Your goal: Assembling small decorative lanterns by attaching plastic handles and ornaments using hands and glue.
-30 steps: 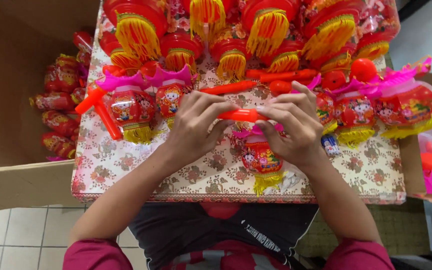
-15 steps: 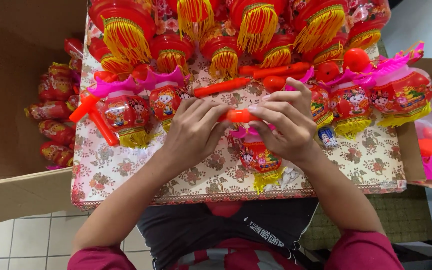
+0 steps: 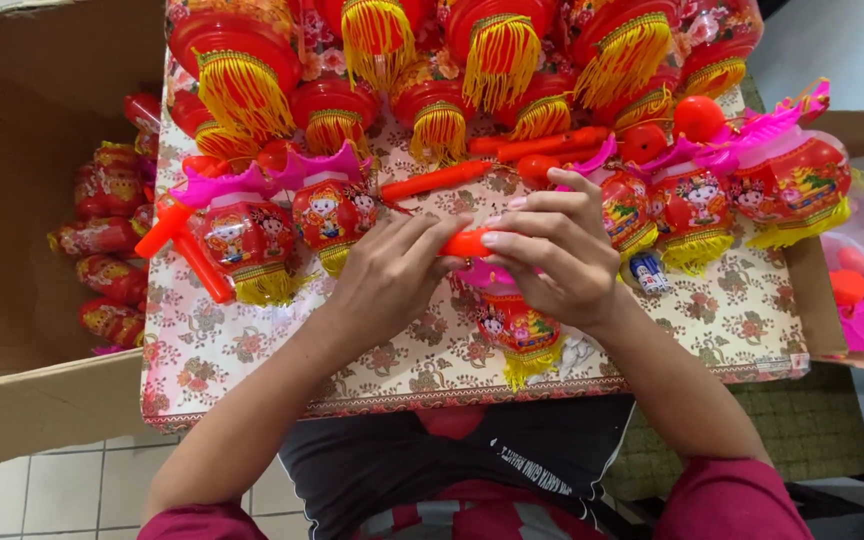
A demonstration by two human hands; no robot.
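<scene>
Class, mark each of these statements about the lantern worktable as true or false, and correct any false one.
1. Both hands hold one orange stick. True: the left hand and the right hand share their grip on the orange stick.
2. A small red lantern with a yellow fringe lies just below the hands. True: the small red lantern lies on the floral board.
3. The cardboard box on the person's left is empty. False: the cardboard box holds wrapped red lanterns.
4. The lantern tassels along the far edge are blue. False: the tassels are yellow.
5. The hands wear gloves. False: both are bare.
</scene>
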